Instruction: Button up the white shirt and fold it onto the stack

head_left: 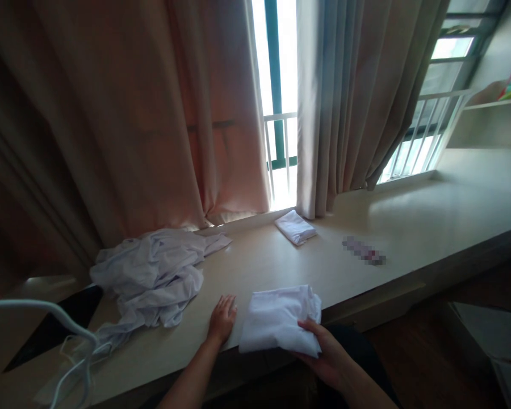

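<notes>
A folded white cloth (276, 321) lies at the front edge of the pale ledge, partly over the edge. My right hand (323, 352) grips its right side, thumb on top and fingers underneath. Just left of it, my left hand (223, 318) rests flat on the ledge, holding nothing. A loose heap of crumpled white cloth (153, 278) lies further left. Near the window sits a smaller folded white cloth (296, 227), apart from both hands.
The long pale ledge (247, 261) runs below tan curtains (221, 113) and a railed window. A blurred-out patterned item (364, 251) lies on it at right. White tubing (68, 324) curves in at lower left, near a dark flat panel (63, 324).
</notes>
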The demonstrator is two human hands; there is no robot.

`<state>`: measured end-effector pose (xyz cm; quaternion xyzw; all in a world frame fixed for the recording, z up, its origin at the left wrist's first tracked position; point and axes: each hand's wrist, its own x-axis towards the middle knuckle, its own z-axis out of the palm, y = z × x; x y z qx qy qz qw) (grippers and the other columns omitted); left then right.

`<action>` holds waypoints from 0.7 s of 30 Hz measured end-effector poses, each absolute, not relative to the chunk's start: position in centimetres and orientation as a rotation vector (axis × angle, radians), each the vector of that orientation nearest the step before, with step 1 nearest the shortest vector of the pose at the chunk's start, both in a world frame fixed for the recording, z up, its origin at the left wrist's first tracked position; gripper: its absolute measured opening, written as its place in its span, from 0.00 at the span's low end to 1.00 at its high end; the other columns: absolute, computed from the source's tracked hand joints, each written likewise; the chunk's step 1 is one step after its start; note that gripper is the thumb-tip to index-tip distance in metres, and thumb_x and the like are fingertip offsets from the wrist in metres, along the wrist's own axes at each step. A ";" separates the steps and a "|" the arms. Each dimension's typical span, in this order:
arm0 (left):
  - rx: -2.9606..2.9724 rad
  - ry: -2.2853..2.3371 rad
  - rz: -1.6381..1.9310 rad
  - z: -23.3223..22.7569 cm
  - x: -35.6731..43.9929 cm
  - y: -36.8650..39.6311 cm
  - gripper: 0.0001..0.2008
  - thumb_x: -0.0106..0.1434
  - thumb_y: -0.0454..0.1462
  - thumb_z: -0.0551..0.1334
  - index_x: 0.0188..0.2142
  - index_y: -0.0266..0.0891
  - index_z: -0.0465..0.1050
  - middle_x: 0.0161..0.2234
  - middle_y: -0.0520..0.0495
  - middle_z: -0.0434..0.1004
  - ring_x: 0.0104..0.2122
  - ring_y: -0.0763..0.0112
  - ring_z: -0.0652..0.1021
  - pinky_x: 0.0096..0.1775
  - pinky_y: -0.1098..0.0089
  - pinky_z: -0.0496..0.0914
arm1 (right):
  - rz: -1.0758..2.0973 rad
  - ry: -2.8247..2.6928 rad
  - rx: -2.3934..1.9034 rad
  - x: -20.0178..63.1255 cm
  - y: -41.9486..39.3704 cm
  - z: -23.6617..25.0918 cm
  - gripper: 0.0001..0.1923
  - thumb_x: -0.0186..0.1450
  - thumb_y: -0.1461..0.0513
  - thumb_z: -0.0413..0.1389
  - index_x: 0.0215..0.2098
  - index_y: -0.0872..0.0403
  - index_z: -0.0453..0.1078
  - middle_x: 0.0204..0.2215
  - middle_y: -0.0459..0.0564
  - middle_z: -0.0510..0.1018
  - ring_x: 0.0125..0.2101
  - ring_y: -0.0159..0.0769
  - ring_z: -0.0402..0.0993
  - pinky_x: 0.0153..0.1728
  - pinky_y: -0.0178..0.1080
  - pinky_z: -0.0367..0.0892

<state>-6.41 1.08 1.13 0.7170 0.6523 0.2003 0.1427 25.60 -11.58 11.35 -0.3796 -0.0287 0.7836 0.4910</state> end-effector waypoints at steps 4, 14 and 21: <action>2.176 2.025 0.465 0.0 -5.8 0.5 0.25 0.70 0.41 0.52 0.65 0.45 0.65 0.69 0.47 0.59 0.70 0.60 0.58 0.69 0.54 0.51 | 1.846 -0.181 -0.974 26.9 -7.4 15.2 0.29 0.56 0.64 0.67 0.54 0.59 0.66 0.40 0.56 0.83 0.38 0.47 0.82 0.44 0.51 0.78; 2.203 2.122 0.420 1.1 -4.9 1.0 0.25 0.70 0.40 0.51 0.66 0.47 0.64 0.68 0.48 0.61 0.69 0.61 0.59 0.68 0.54 0.52 | 1.588 -0.398 -0.705 30.5 17.2 18.7 0.23 0.60 0.71 0.58 0.52 0.50 0.67 0.45 0.50 0.81 0.44 0.44 0.80 0.45 0.57 0.78; 2.151 2.084 0.405 0.5 -5.3 1.5 0.26 0.70 0.41 0.52 0.67 0.51 0.61 0.69 0.50 0.59 0.69 0.59 0.58 0.69 0.50 0.51 | 1.292 -0.366 -0.530 33.5 34.1 17.8 0.09 0.67 0.68 0.49 0.42 0.61 0.70 0.43 0.58 0.80 0.46 0.34 0.76 0.47 0.48 0.71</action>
